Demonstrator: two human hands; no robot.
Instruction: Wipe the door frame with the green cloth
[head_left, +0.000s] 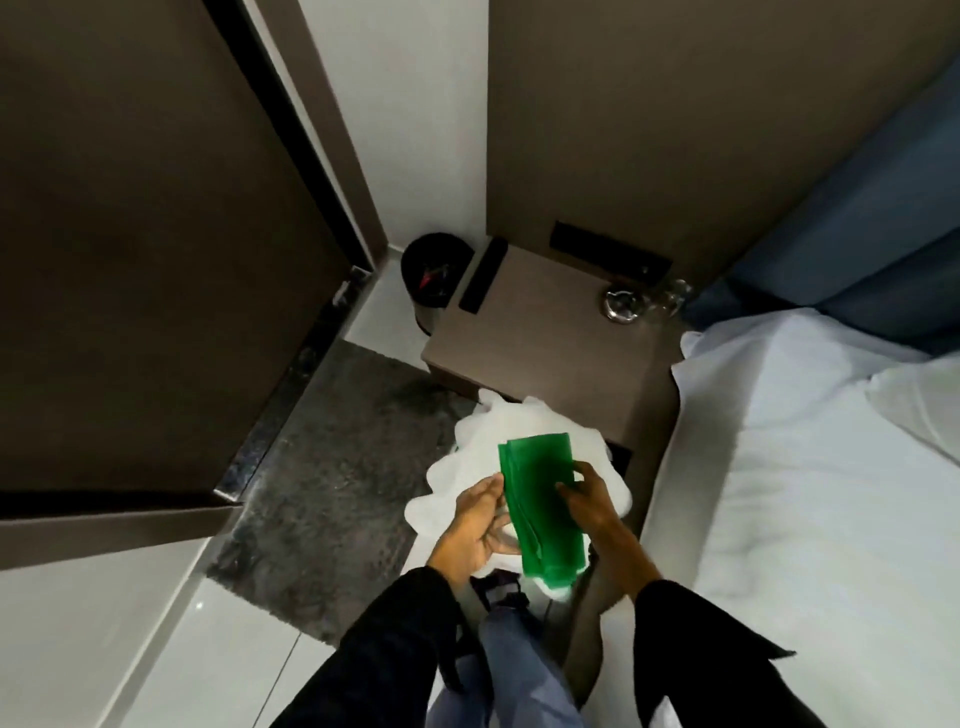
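Observation:
A folded green cloth is held between both my hands, low in the middle of the view. My left hand grips its left edge with fingers curled under it. My right hand pinches its right edge from above. The dark brown door fills the left side, and its door frame runs diagonally down beside a white wall strip to the floor.
A white crumpled sheet or bag lies on the floor under the cloth. A grey mat sits by the threshold. A bedside table carries a remote and an ashtray; a black bin stands behind it. A white bed lies on the right.

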